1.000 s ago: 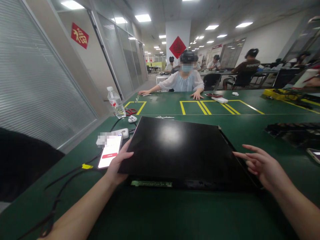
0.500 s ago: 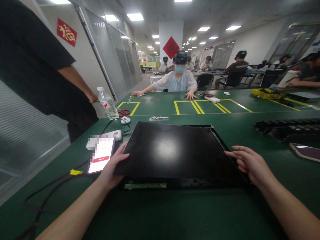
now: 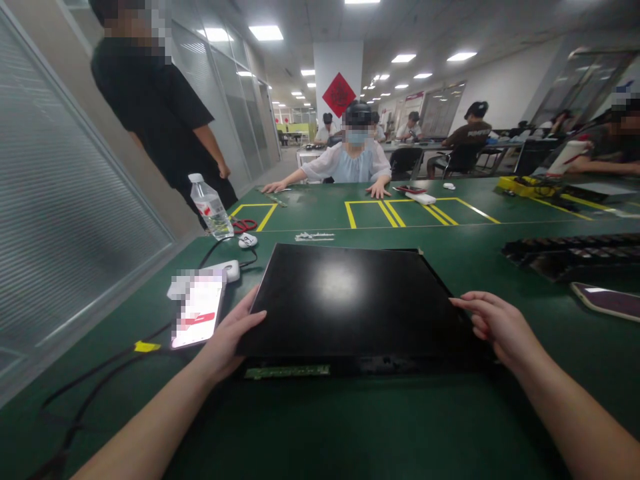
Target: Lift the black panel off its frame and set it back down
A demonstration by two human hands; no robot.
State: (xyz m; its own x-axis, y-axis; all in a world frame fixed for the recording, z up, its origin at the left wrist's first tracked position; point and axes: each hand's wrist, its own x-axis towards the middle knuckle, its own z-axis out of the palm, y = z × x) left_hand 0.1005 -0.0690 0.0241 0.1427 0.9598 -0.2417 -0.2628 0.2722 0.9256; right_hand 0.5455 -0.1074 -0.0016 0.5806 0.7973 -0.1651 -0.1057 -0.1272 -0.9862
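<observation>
A glossy black display panel [image 3: 350,313] lies before me over a black frame [image 3: 400,366], whose far edge and near side show past it. My left hand [image 3: 233,333] grips the panel's left edge, thumb on top and fingers underneath. At the right edge, my right hand [image 3: 493,323] pinches the panel with thumb and index finger, the other fingers curled. A narrow green circuit board [image 3: 287,371] shows along the near side, below the panel. How far the panel rests on the frame is hidden.
Left of the panel are a lit phone [image 3: 203,310], a white device [image 3: 227,270], a black cable [image 3: 107,357], red-handled scissors [image 3: 245,227] and a water bottle [image 3: 211,210]. Black strip-like parts [image 3: 575,257] and another phone [image 3: 607,301] lie right. A co-worker [image 3: 357,160] sits opposite.
The panel has shifted right over the frame, covering the frame's right side that showed before. My left hand moved right with it. The standing person at left has moved farther away.
</observation>
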